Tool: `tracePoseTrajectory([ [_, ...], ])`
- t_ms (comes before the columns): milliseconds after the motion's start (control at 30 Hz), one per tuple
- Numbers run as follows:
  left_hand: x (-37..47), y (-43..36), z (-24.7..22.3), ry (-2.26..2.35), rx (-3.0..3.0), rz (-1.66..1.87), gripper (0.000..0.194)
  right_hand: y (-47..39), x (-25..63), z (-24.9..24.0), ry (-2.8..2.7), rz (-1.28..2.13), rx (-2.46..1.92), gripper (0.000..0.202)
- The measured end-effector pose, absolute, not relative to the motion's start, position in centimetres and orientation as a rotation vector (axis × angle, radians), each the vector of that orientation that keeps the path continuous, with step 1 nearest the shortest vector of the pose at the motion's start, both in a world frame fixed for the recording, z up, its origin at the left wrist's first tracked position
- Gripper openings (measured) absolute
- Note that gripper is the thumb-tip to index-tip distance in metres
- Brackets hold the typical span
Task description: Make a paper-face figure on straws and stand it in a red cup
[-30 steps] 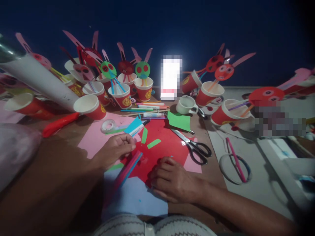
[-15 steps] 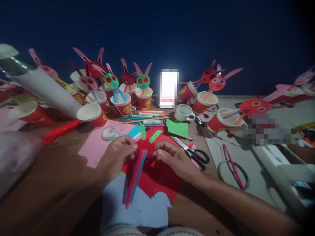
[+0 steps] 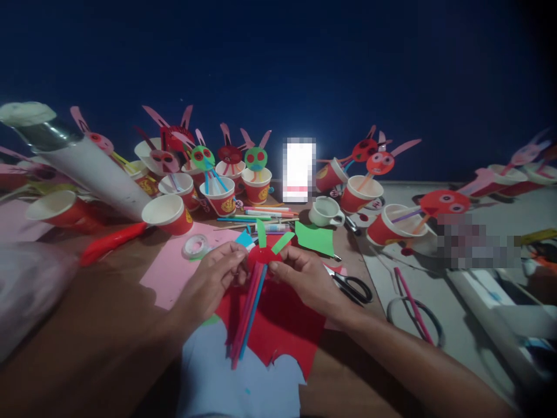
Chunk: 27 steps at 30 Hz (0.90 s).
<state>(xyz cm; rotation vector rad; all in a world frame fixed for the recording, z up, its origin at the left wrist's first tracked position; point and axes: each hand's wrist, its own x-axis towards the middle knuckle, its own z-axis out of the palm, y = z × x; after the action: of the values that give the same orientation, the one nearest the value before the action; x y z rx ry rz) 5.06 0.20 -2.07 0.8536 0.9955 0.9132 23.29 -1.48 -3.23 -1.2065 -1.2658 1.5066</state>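
Observation:
Between my hands is a red paper disc [image 3: 263,254] with two green paper strips [image 3: 261,233] standing up from its top. Pink and blue sticks [image 3: 251,313] hang down from the disc. My left hand [image 3: 224,268] pinches the disc's left edge, fingers curled. At the right edge, my right hand [image 3: 302,273] grips the disc between thumb and fingers. Below them lies a red paper sheet [image 3: 289,319] over a light blue sheet [image 3: 204,366]. Black-handled scissors [image 3: 354,288] rest just right of my right hand, partly hidden by it.
Red paper cups [image 3: 167,215] holding paper faces on sticks stand along the back. Nearby are a white mug [image 3: 325,212], green paper [image 3: 314,238], a tape roll [image 3: 195,247], several markers [image 3: 265,212], pink paper [image 3: 169,273] and a bright, blurred-out screen [image 3: 298,169].
Both hands have moved slightly right with the disc and sticks. My right thumb now lies nearer the disc's lower right edge. The whole view has shifted a little.

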Motion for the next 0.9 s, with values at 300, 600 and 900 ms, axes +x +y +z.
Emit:
tracePoseTrajectory([
  [300, 5.0, 0.1, -2.7, 0.928, 0.845, 0.840, 0.015, -1.3, 23.2, -3.4, -1.283, 1.502, -1.187, 0.022],
  [600, 6.1, 0.4, -2.0, 1.168, 0.946, 0.833, 0.021, -0.9, 23.8, -3.4, -1.359, 1.429, -1.129, 0.018],
  [900, 6.1, 0.5, -2.0, 1.264, 0.997, 0.907, 0.026, -1.1, 25.0, -1.4, -1.797, 0.359, -1.092, 0.010],
])
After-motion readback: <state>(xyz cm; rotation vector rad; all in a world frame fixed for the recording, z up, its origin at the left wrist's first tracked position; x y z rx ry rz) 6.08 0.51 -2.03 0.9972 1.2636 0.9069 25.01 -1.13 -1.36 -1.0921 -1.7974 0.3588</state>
